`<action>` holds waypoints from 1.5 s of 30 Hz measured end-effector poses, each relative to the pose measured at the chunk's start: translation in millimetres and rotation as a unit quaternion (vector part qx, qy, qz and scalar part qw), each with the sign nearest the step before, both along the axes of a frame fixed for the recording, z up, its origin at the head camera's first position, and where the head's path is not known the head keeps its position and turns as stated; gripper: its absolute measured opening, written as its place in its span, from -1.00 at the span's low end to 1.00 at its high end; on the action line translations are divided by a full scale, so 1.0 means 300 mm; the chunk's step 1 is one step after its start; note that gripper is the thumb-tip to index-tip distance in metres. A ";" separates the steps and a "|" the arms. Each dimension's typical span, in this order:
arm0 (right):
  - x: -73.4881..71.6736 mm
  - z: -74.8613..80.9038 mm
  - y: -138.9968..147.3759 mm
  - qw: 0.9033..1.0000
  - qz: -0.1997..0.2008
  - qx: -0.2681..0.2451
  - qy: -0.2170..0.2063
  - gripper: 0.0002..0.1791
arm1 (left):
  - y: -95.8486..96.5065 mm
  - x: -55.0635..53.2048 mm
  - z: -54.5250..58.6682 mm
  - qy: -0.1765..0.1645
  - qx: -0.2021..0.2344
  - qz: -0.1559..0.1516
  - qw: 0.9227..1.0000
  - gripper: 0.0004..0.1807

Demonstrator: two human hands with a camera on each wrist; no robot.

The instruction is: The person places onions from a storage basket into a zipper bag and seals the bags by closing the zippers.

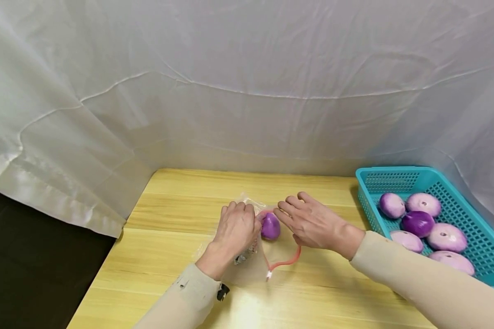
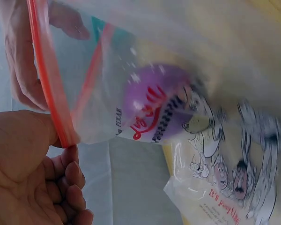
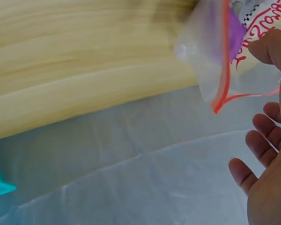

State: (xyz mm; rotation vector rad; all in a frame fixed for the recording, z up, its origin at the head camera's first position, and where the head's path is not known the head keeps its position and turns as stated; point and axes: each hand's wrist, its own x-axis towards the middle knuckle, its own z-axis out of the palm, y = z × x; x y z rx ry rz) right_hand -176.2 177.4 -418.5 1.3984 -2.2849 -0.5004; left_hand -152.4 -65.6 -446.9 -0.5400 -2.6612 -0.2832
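A clear plastic zip bag with a red-edged mouth (image 1: 286, 262) is held over the wooden table, with cartoon figures and red lettering printed on it. A purple onion (image 1: 271, 226) shows through the film in the left wrist view. My left hand (image 1: 236, 230) pinches the red rim between thumb and fingers. At the other side of the spread mouth is my right hand (image 1: 313, 221). Its thumb (image 3: 267, 47) lies against the bag while its other fingers stand apart, loosely bent, with nothing gripped between them.
To the right, a turquoise plastic basket (image 1: 364, 201) holds several purple and pale onions (image 1: 447, 237). Pale cloth (image 1: 247, 123) hangs behind the wooden table (image 1: 169, 214). A dark area (image 1: 37, 260) lies beyond the table's left edge.
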 end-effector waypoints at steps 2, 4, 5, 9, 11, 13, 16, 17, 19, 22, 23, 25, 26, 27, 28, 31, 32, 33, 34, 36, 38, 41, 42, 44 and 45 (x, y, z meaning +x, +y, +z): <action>0.000 -0.005 0.006 1.000 -0.004 -0.003 0.006 -0.34 | 0.000 -0.001 0.000 0.002 0.002 0.001 1.000 -0.66; 0.000 -0.011 0.013 1.000 -0.008 -0.009 0.012 -0.42 | -0.001 -0.002 -0.001 0.004 0.004 0.001 1.000 -0.67; 0.000 -0.013 0.016 1.000 -0.011 -0.013 0.015 -0.48 | -0.002 -0.002 -0.002 0.002 0.004 0.000 1.000 -0.68; 0.003 -0.021 0.034 0.999 -0.023 -0.042 0.017 -0.66 | -0.001 -0.001 -0.003 -0.010 0.008 -0.003 1.000 -0.68; 0.007 -0.025 0.044 0.998 -0.029 -0.060 0.014 -0.71 | -0.001 -0.001 -0.005 -0.016 0.006 -0.006 1.000 -0.68; 0.013 -0.032 0.058 0.996 -0.034 -0.078 0.010 -0.68 | 0.000 -0.004 -0.008 -0.018 -0.001 -0.013 1.000 -0.69; 0.019 -0.046 0.081 0.994 -0.038 -0.102 0.002 -0.74 | 0.001 -0.011 -0.014 -0.019 -0.022 -0.025 0.999 -0.73; 0.020 -0.051 0.090 0.993 -0.040 -0.109 0.000 -0.71 | 0.001 -0.013 -0.016 -0.019 -0.029 -0.028 0.999 -0.74; 0.021 -0.061 0.107 0.992 -0.040 -0.124 0.000 -0.60 | 0.002 -0.017 -0.017 -0.015 -0.044 -0.034 0.998 -0.75; 0.018 -0.068 0.132 0.989 -0.039 -0.144 0.007 -0.47 | 0.002 -0.019 -0.018 -0.010 -0.060 -0.041 0.997 -0.77; 0.017 -0.069 0.141 0.988 -0.040 -0.149 0.010 -0.48 | 0.002 -0.020 -0.017 -0.009 -0.062 -0.044 0.997 -0.77; 0.013 -0.067 0.159 0.987 -0.043 -0.157 0.017 -0.50 | 0.002 -0.020 -0.016 -0.007 -0.064 -0.049 0.997 -0.78; 0.012 -0.065 0.169 0.986 -0.045 -0.159 0.020 -0.51 | 0.003 -0.021 -0.016 -0.006 -0.065 -0.051 0.997 -0.78; 0.010 -0.063 0.178 0.986 -0.047 -0.161 0.022 -0.53 | 0.004 -0.021 -0.016 -0.004 -0.066 -0.054 0.996 -0.79; 0.009 -0.061 0.189 0.985 -0.050 -0.163 0.024 -0.53 | 0.005 -0.022 -0.015 -0.001 -0.068 -0.056 0.996 -0.79; 0.003 -0.059 0.222 0.983 -0.058 -0.173 0.026 -0.53 | 0.010 -0.024 -0.017 0.008 -0.076 -0.059 0.995 -0.79; 0.002 -0.059 0.233 0.982 -0.060 -0.176 0.027 -0.52 | 0.011 -0.025 -0.018 0.011 -0.079 -0.059 0.995 -0.79; 0.000 -0.061 0.245 0.981 -0.061 -0.180 0.027 -0.52 | 0.013 -0.025 -0.019 0.012 -0.081 -0.059 0.995 -0.80; -0.001 -0.063 0.257 0.980 -0.063 -0.185 0.028 -0.51 | 0.015 -0.026 -0.021 0.014 -0.082 -0.059 0.995 -0.79; -0.002 -0.067 0.282 0.979 -0.068 -0.189 0.030 -0.51 | 0.018 -0.026 -0.025 0.014 -0.079 -0.057 0.995 -0.79; -0.003 -0.070 0.308 0.978 -0.071 -0.192 0.031 -0.51 | 0.022 -0.027 -0.030 0.014 -0.073 -0.055 0.996 -0.78; -0.007 -0.068 0.352 0.978 -0.080 -0.189 0.035 -0.52 | 0.028 -0.029 -0.036 0.013 -0.057 -0.051 0.997 -0.78; -0.010 -0.065 0.369 0.978 -0.083 -0.188 0.035 -0.52 | 0.030 -0.029 -0.037 0.013 -0.052 -0.049 0.997 -0.77; -0.016 -0.055 0.408 0.978 -0.091 -0.183 0.038 -0.51 | 0.033 -0.029 -0.037 0.007 -0.044 -0.048 0.998 -0.76; -0.020 -0.049 0.430 0.978 -0.095 -0.180 0.039 -0.51 | 0.034 -0.029 -0.037 0.003 -0.040 -0.046 0.998 -0.76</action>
